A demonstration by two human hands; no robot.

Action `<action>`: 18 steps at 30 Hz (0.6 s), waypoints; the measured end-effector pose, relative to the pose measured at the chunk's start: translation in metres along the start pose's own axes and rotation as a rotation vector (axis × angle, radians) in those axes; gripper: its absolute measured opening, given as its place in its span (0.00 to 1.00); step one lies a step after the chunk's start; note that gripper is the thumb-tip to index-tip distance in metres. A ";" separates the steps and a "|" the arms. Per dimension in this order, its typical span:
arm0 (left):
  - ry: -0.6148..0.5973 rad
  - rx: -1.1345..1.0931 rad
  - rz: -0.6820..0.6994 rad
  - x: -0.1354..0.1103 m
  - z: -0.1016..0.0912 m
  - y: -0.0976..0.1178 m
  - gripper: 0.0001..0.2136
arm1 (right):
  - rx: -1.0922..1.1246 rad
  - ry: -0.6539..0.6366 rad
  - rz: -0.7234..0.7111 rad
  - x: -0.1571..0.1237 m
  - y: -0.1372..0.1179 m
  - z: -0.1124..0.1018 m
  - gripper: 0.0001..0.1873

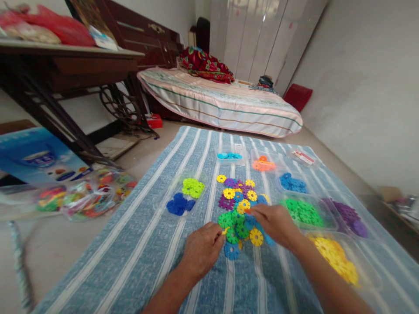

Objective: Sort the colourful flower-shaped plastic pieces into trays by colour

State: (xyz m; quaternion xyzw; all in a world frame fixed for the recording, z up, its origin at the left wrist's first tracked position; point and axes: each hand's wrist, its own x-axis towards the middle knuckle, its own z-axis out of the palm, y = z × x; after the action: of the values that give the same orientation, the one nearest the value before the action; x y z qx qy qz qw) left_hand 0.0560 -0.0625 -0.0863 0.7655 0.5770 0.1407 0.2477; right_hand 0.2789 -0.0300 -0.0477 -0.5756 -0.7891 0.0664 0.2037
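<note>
A pile of plastic snowflake discs (240,203) in yellow, purple, green and blue lies on a blue striped cloth (137,244). My left hand (201,250) rests at the pile's near left edge, fingers curled, pinching a small yellow disc (224,231). At the pile's right side my right hand (273,222) pinches an orange disc (248,211) at its fingertips. Clear trays around the pile hold sorted discs: green (303,211), yellow (337,257), purple (350,216), dark blue (293,183), orange (263,165) and light blue (229,155).
A clear tray (186,196) to the left holds lime green and dark blue discs. Bags of mixed discs (88,198) lie on the floor at left, beside a blue box (36,157). A sewing-machine table (65,65) and a low mattress (222,102) stand behind.
</note>
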 end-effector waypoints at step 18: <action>0.120 -0.067 -0.005 -0.001 0.005 0.000 0.09 | -0.182 -0.118 -0.264 0.012 -0.052 0.050 0.15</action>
State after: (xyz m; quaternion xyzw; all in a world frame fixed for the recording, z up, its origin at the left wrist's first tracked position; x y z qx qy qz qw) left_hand 0.0583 -0.0643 -0.0902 0.7456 0.5876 0.2047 0.2386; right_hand 0.2102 -0.0288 -0.0726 -0.4779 -0.8713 0.0010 0.1110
